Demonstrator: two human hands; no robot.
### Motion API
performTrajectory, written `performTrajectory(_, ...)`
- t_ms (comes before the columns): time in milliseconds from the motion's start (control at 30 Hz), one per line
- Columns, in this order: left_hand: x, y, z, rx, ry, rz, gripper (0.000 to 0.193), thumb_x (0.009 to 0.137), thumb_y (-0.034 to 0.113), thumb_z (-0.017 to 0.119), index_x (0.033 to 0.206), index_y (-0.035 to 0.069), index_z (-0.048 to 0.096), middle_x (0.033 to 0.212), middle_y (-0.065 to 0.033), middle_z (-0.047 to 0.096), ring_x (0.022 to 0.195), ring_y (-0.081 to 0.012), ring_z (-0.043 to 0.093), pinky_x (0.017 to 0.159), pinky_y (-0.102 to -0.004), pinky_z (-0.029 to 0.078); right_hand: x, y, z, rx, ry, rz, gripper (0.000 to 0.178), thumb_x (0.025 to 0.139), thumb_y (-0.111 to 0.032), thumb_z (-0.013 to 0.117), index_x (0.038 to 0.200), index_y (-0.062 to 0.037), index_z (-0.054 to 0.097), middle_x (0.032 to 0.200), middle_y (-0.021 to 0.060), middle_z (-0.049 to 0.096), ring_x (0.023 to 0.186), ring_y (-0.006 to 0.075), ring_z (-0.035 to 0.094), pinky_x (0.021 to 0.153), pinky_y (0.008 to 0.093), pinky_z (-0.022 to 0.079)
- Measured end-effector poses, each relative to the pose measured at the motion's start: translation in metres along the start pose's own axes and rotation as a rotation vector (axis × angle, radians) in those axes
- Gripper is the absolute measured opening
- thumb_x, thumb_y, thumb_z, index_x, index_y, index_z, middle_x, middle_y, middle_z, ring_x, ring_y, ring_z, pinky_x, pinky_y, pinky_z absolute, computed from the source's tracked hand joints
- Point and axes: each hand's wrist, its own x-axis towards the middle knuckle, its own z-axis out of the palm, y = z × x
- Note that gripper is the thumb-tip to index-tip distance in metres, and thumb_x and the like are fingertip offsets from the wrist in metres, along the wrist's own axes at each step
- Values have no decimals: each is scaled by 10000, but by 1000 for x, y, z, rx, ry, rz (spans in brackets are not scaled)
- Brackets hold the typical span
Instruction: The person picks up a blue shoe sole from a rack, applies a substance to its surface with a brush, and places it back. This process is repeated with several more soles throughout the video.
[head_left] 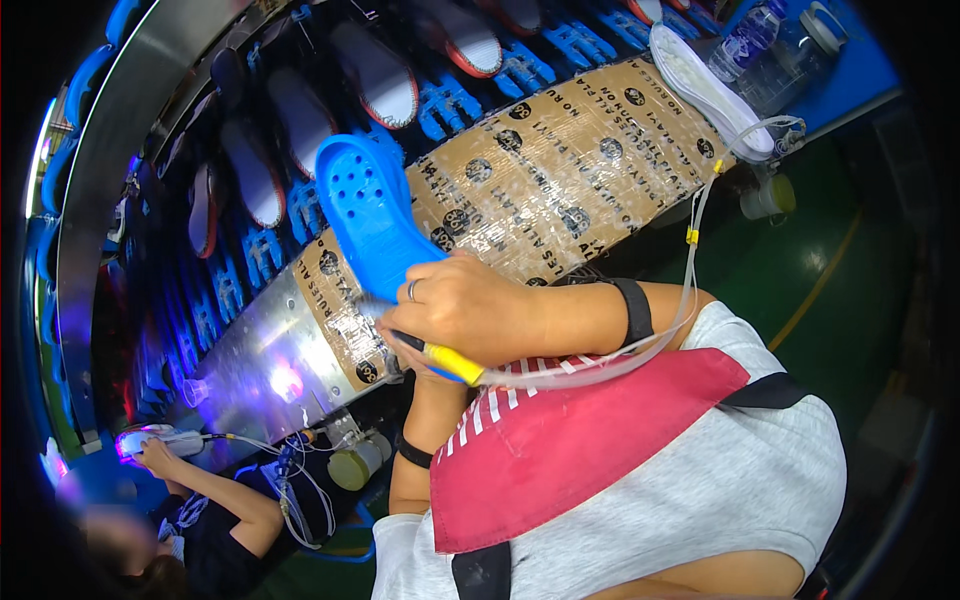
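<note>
Over the left part of the cardboard-covered surface (560,180), crossing from its near edge to its far edge: a blue clog-shaped shoe (385,230), tilted, with holed toe toward the far edge and heel end down at the hands. Gripping a slim tool (425,349) in the right hand (455,305), with fingers curled closely round its black handle and a ring on one of them. Pointing the blurred tip just beside the shoe's side; impossible to tell whether touching. From the tool's yellow connector, back along the right forearm and up to the right end of the surface, a clear tube (692,270). Mostly hidden behind the right hand, near the shoe's heel end, the left hand (432,385); impossible to tell how far open or what in its grasp. At the left end of the surface, a shiny metal sheet (305,345). At the far right corner, a white sole (700,85), with a bottle (748,42) beyond. Along the far edge, dark-sided soles (385,85) among blue holders (450,105). At lower left, a co-worker's hand (155,457) at a white object (175,440).
</note>
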Motion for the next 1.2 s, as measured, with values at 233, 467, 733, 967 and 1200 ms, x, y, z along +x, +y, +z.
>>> performTrajectory(233,12,3,6,-59,182,120,849,773,690,429,1426,186,224,1411,-107,326,1283,-315,336,1080,-482,238,-4,9,-4,59,241,113,181,710,-143,665,873,-67,647,698,75,596,650,221,593,573,308,481)
performTrajectory(467,21,8,5,-228,-130,-54,960,651,672,593,1399,176,250,1351,-236,351,1159,-400,426,982,-526,370,-6,3,-10,497,-76,21,174,740,-194,669,875,-84,674,715,86,610,714,249,614,649,349,479)
performTrajectory(733,30,25,3,-172,-96,15,942,646,650,624,1378,156,297,1292,-225,401,1138,-433,424,907,-603,399,-15,7,-12,557,-125,41,225,726,-156,718,937,-89,675,732,95,602,674,252,588,649,326,476)
performTrajectory(967,31,44,14,-18,-34,77,879,693,625,585,1381,159,298,1323,-207,396,1158,-449,417,866,-601,420,-26,14,-18,660,-85,285,273,719,-101,743,975,-41,671,757,113,627,679,239,603,642,315,471)
performTrajectory(1200,30,61,17,43,-31,164,868,690,622,561,1350,97,351,1267,-210,448,1115,-437,473,886,-555,439,-24,9,-30,780,-228,238,320,707,-105,750,1009,-45,664,766,112,629,686,223,596,622,315,462)
